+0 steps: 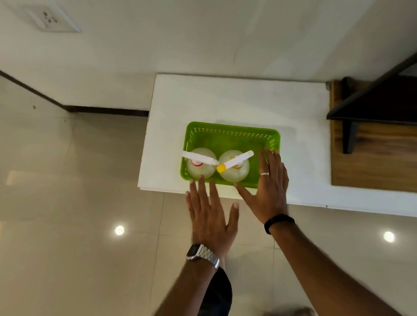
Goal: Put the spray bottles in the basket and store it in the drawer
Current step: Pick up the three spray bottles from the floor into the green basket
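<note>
A green perforated basket (pixel 230 135) stands near the front left corner of a white cabinet top (pixel 236 100). Two translucent spray bottles stand upright inside it: one with a red collar (pixel 201 171) on the left, one with a yellow nozzle tip (pixel 235 173) on the right. My left hand (pixel 210 219) is spread flat, fingertips at the basket's near rim. My right hand (pixel 271 186), ring on one finger, lies spread over the basket's near right corner. Neither hand grips anything. No drawer is visible.
A dark shelf on a bracket (pixel 376 104) over a wooden panel (pixel 377 161) stands right of the white top. Glossy tiled floor (pixel 74 209) lies left and below. A wall socket (pixel 53 20) is at the upper left.
</note>
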A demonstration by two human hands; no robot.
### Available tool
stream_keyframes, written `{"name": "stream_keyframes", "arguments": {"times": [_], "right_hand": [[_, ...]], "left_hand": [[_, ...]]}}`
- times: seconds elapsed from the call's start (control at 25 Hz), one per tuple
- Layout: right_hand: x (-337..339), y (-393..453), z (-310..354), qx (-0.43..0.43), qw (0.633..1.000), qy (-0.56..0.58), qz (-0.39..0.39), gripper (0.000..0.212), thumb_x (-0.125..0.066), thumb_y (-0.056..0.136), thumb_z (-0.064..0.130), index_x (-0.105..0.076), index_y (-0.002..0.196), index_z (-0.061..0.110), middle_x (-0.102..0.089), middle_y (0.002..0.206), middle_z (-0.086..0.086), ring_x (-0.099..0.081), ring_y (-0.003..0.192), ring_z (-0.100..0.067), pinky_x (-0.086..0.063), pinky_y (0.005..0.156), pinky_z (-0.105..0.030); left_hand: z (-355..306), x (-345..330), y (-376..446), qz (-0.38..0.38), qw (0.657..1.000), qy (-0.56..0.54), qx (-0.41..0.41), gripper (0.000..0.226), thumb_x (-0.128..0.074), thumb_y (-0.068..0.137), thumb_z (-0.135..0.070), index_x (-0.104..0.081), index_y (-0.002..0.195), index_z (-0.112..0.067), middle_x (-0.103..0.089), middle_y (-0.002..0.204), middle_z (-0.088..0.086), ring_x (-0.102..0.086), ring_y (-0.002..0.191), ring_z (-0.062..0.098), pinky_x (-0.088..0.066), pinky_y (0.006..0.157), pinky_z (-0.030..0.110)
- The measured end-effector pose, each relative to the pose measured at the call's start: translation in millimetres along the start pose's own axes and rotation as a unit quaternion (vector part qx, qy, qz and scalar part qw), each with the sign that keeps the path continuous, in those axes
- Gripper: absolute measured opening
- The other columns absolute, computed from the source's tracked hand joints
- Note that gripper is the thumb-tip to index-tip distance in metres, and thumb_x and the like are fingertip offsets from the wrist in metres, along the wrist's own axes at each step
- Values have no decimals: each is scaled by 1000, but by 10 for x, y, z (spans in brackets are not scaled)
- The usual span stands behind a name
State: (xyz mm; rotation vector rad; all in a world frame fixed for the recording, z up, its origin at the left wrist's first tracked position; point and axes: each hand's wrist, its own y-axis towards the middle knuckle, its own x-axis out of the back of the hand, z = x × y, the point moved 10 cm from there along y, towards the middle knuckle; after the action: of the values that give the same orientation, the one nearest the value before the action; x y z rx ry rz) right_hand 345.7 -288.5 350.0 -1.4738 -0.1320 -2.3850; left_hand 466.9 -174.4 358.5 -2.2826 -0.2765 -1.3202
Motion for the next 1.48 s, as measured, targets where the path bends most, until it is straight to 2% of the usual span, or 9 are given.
{"name": "stream_keyframes", "arguments": {"times": [0.12, 0.32, 0.48, 0.64, 0.8, 1.12, 1.28, 1.36, 1.48], "right_hand": [[215, -310, -248, -10, 999, -21, -23, 87, -59, 88, 56, -23, 158, 18, -14, 168, -4, -3, 156, -24, -15, 119, -55], [370, -1268, -1175, -40, 998, -48, 14, 85, -61, 82, 41, -28, 158, 20, -14, 169, -6, -11, 156, -27, -17, 116, -56], [255, -2317, -2249, -124, 982, -70, 126, 84, -60, 82, 36, -29, 157, 14, -16, 167, -11, -16, 154, -29, -25, 118, -59], [224, -3611, -3777, -252, 948, -66, 186, 83, -43, 93, 30, 2, 161, 18, 14, 169, -6, 12, 155, -22, 3, 121, -52], [370, -4796, -5159, -440, 886, -15, 145, 79, -38, 96, 39, 1, 161, 17, 10, 169, -6, 9, 156, -22, -2, 120, -54], [-411, -6290, -6954, -694, 703, 139, 74, 82, -36, 95, 50, -4, 160, 12, -2, 169, -6, 4, 155, -23, -14, 118, -53], [-1330, -6450, -7205, -757, 593, 271, 49, 79, -40, 94, 50, -17, 158, 10, -18, 163, -7, -13, 151, -24, -19, 115, -53], [-1833, -6426, -7237, -790, 489, 370, 25, 74, -37, 94, 56, -29, 153, 12, -32, 156, -7, -26, 145, -25, -25, 111, -52], [-2369, -6162, -7243, -780, 273, 560, -64, 80, -26, 93, 69, -36, 151, 15, -42, 152, -11, -40, 139, -32, -31, 112, -50]], "left_hand": [[173, 9, -353, -37, 998, -4, 58, 86, -35, 91, -59, -14, 159, -11, 4, 169, 11, 10, 157, 28, -1, 126, 48], [-346, -832, -861, 64, 996, 55, 18, 88, -29, 81, -61, -34, 153, -11, -23, 165, 14, -19, 153, 34, -20, 121, 50], [-670, -1590, -1321, 176, 971, 161, 7, 104, -13, 67, -68, -37, 151, -11, -29, 162, 14, -24, 150, 34, -21, 120, 49], [-1412, -2305, -1612, 194, 946, 249, -68, 109, -10, 64, -70, -37, 151, -11, -27, 163, 12, -21, 151, 32, -19, 119, 48], [-2498, -3343, -1979, 224, 903, 306, -201, 100, -15, 70, -63, -43, 147, -5, -31, 160, 17, -25, 148, 36, -23, 117, 52], [-4517, -6243, -3109, 307, 705, 380, -514, 66, -39, 94, -50, -35, 150, -15, -26, 164, 12, -26, 150, 33, -25, 119, 48], [-4475, -7662, -3561, 425, 618, 403, -525, 62, -28, 102, -50, -29, 154, -17, -31, 163, 7, -30, 148, 27, -29, 119, 42], [-4245, -8189, -3682, 452, 588, 430, -515, 62, -23, 102, -52, -28, 154, -18, -34, 161, 4, -33, 147, 26, -30, 118, 42], [-4077, -8663, -3719, 431, 568, 460, -528, 65, -15, 99, -58, -28, 153, -23, -39, 157, 3, -36, 143, 27, -31, 115, 48]]}}
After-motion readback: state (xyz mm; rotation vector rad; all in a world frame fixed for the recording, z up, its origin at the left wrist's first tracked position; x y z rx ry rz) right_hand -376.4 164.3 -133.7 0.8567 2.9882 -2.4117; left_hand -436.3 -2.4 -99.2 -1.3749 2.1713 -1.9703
